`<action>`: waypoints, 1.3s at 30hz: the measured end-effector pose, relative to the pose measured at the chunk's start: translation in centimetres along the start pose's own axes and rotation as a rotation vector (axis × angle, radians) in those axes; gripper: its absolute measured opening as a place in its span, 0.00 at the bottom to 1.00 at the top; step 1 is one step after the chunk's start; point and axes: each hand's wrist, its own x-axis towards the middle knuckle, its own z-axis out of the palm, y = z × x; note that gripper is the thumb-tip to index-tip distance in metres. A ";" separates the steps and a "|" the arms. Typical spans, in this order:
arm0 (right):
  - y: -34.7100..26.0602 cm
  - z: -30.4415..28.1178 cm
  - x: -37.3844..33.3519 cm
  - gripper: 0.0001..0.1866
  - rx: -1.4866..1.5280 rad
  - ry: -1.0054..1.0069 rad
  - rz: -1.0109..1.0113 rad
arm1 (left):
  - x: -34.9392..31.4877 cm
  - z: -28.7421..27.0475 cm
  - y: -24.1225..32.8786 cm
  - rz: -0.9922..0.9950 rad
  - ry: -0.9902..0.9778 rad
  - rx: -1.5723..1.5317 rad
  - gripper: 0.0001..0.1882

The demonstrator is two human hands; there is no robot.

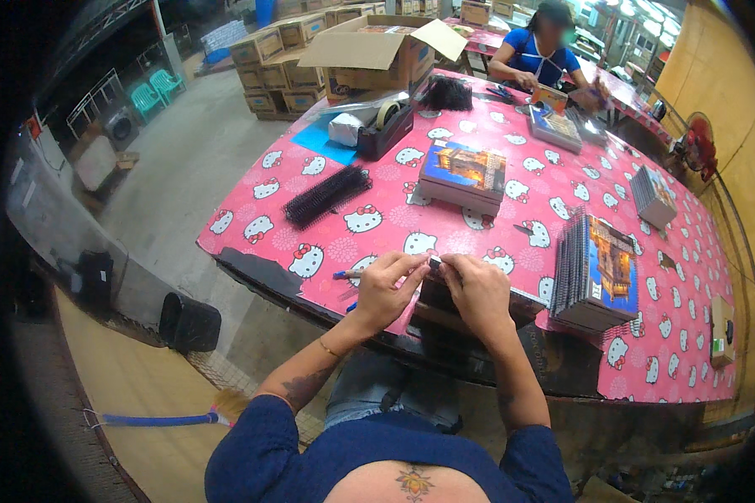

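At the near edge of the table both my hands meet, fingertips almost touching. My left hand is closed in a pinch, and between the fingertips shows a small black piece too small to make out fully. From the other side my right hand pinches at the same piece. Under the hands is a dark brown, box-like thing, partly hidden by my right hand. A blue pen lies just left of my left hand. Beyond them sits a stack of printed books.
Black spiral binding coils lie at left, near a tape dispenser and an open cardboard box. Spiral-bound books stand stacked at right on the pink patterned tablecloth. A co-worker sits across the table.
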 end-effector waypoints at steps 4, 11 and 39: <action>-0.2 -0.2 0.0 0.08 0.031 -0.029 0.035 | 0.3 -0.2 -0.4 0.000 -0.008 0.015 0.10; -0.1 -0.7 0.0 0.08 0.056 -0.052 -0.007 | 2.6 -1.8 0.1 0.015 -0.267 -0.001 0.13; 2.3 -2.1 -0.1 0.10 -0.071 -0.194 0.063 | -1.9 3.9 -1.5 0.361 -0.346 0.783 0.46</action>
